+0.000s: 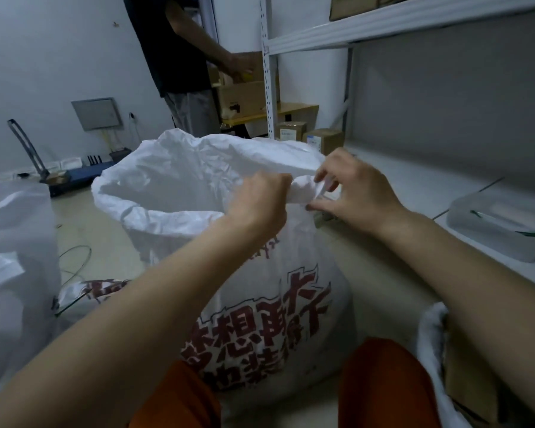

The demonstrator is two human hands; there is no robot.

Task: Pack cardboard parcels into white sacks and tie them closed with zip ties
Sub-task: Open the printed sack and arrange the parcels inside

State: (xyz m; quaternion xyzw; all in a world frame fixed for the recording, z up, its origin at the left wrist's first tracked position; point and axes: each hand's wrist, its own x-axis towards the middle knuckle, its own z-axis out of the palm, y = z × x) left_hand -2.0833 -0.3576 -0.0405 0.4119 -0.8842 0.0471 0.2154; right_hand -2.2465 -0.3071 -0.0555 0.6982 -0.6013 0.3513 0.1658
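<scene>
A dim storeroom with a pale floor, grey walls and a metal shelf [414,23] on the right; a second person [179,57] stands at the back over a box.

Far left of both hands, another white sack [16,257] slumps on the floor. Between the knees stands the sack [260,304] being worked, printed in red, its mouth gaping wide on the side left of the left hand. The left hand [260,202] is clenched round a bunched piece of the rim, knuckles up. Just right of it, touching the same twist of cloth, the right hand [349,186] pinches the rim with finger and thumb. No zip tie shows in either hand. Right of the right hand a clear tray [501,223] sits on the low shelf board; whether it holds ties I cannot tell.

The step looks like gathering the mouth. To do it well, the loose far-left rim wants pulling in first, since only one corner is bunched. The neck should be twisted tight and held by the left hand, so the right is free to fetch a tie.
</scene>
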